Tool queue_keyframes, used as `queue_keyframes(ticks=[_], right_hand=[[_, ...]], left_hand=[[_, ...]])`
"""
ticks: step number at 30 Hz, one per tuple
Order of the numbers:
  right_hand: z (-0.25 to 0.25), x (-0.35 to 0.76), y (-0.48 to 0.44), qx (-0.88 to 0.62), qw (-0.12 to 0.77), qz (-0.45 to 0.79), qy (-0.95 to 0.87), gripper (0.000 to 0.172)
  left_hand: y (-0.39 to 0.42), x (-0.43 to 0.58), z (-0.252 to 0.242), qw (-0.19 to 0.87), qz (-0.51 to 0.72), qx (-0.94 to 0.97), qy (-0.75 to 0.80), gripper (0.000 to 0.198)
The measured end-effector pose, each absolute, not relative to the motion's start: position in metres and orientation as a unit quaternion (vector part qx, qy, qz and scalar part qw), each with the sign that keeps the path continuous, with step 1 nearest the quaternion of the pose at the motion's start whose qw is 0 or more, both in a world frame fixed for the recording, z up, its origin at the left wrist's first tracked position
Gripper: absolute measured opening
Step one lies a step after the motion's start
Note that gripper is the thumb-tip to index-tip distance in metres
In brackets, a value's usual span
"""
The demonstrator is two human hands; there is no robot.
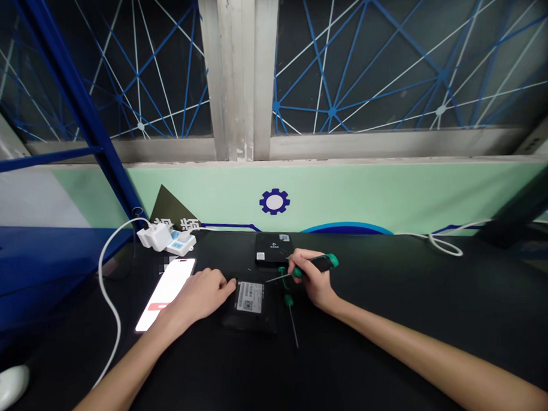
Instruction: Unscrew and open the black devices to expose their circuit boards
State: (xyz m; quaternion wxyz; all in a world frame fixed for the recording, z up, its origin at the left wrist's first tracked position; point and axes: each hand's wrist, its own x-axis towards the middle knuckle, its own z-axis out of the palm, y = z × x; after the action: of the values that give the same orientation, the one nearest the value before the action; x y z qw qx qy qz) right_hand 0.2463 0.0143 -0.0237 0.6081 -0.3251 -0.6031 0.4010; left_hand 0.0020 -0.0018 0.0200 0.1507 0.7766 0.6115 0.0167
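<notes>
A flat black box (250, 322) with a white printed label lies on the dark table. At its upper left corner is my left hand (206, 293), fingers curled and thumb pressed against the edge. My right hand (313, 279) grips a screwdriver (323, 263) by its green and black handle. The thin shaft points left, and its tip is at or just above the box's upper right corner; contact cannot be made out. A second screwdriver (289, 301) with a green handle lies right of the box, shaft toward me. Another green-ended tool (283, 271) lies partly hidden behind the held shaft.
Behind the labelled box lies another black box (272, 246) with a sticker. A lit phone (169, 290) lies beside my left forearm. White plugs and a power strip (179, 242) stand at the back left, with a white cable (107, 295) trailing down. A white cord (441, 245) lies back right.
</notes>
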Motion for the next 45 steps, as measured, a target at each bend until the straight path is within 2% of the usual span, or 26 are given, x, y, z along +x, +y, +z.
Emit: queue_keyframes(ticks=[9,14,17,21,25,27,33,36,41,45], right_hand=[[-0.013,0.245,0.011,-0.348,0.572,0.361,-0.650,0.045],[-0.011,0.236,0.011,-0.379,0.592,0.378,-0.603,0.028],[-0.014,0.229,0.012,-0.366,0.607,0.387,-0.590,0.027],[-0.017,0.227,0.012,-0.344,0.583,0.403,-0.615,0.027],[-0.018,0.227,0.011,-0.350,0.556,0.394,-0.642,0.028],[-0.019,0.226,0.011,-0.346,0.550,0.412,-0.639,0.029],[-0.020,0.223,0.013,-0.330,0.570,0.439,-0.611,0.030],[-0.021,0.223,0.012,-0.330,0.572,0.439,-0.609,0.033],[-0.023,0.223,0.010,-0.324,0.571,0.401,-0.639,0.026],[-0.027,0.223,0.009,-0.310,0.568,0.401,-0.649,0.026]], left_hand=[[-0.001,-0.001,0.016,0.147,0.022,0.782,0.605,0.054],[-0.004,0.001,0.020,0.134,0.010,0.786,0.603,0.057],[-0.005,0.002,0.021,0.133,0.001,0.783,0.608,0.058],[-0.006,0.001,0.022,0.132,-0.007,0.787,0.603,0.060],[-0.009,0.000,0.023,0.101,-0.008,0.792,0.602,0.050],[-0.013,-0.003,0.024,0.076,0.012,0.793,0.605,0.043],[-0.029,-0.013,0.015,0.020,0.145,0.812,0.565,0.049],[-0.037,-0.016,0.006,0.032,0.146,0.824,0.546,0.055],[-0.049,-0.019,-0.007,0.073,0.128,0.836,0.528,0.061],[-0.053,-0.018,-0.009,0.086,0.114,0.833,0.535,0.063]])
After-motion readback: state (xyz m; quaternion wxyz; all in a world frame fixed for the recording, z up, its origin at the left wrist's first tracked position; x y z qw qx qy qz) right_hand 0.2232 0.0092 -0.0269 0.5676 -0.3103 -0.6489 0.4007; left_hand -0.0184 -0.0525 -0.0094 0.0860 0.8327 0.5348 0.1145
